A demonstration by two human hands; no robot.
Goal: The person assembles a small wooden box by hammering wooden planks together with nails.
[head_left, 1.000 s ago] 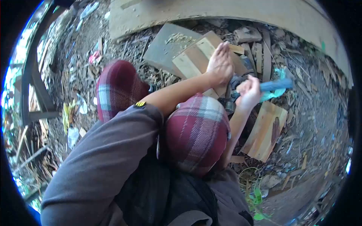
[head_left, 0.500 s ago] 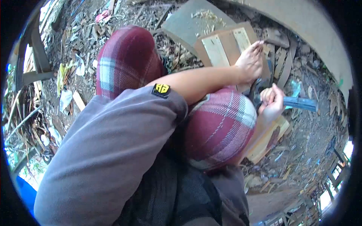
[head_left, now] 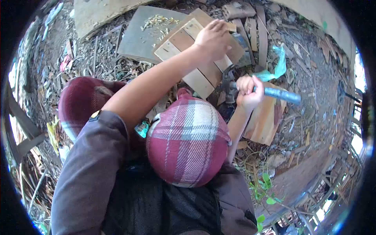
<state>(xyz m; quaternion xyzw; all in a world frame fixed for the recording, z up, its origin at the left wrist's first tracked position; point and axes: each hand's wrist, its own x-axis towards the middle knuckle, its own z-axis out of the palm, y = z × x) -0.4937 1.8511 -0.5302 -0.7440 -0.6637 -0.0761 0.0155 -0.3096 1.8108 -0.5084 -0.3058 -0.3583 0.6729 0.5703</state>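
My left hand [head_left: 213,41] lies with fingers stretched out on a wooden piece [head_left: 205,72] made of light and brown slats fixed together. In my right hand [head_left: 250,93] is a hammer, gripped by its blue-grey handle [head_left: 284,95]. The hammer head, partly visible just left of that hand, is low beside the near right edge of the slatted piece. Small dark nail heads show on the pale slats. At the far left of this piece, a grey flat board [head_left: 135,37] carries a scattered pile of nails [head_left: 158,22].
A loose pale plank [head_left: 264,117] lies on the ground below my right hand. Beyond are a turquoise plastic scrap [head_left: 279,64], a brick [head_left: 238,10] and wood strips. My plaid-covered knee [head_left: 188,141] rises between my arms. Wood debris and litter cover the ground.
The view has shifted, so the slatted piece sits further left. My left fingers, bunched at its edge before, now rest flatter across it. My right hand still grips the hammer.
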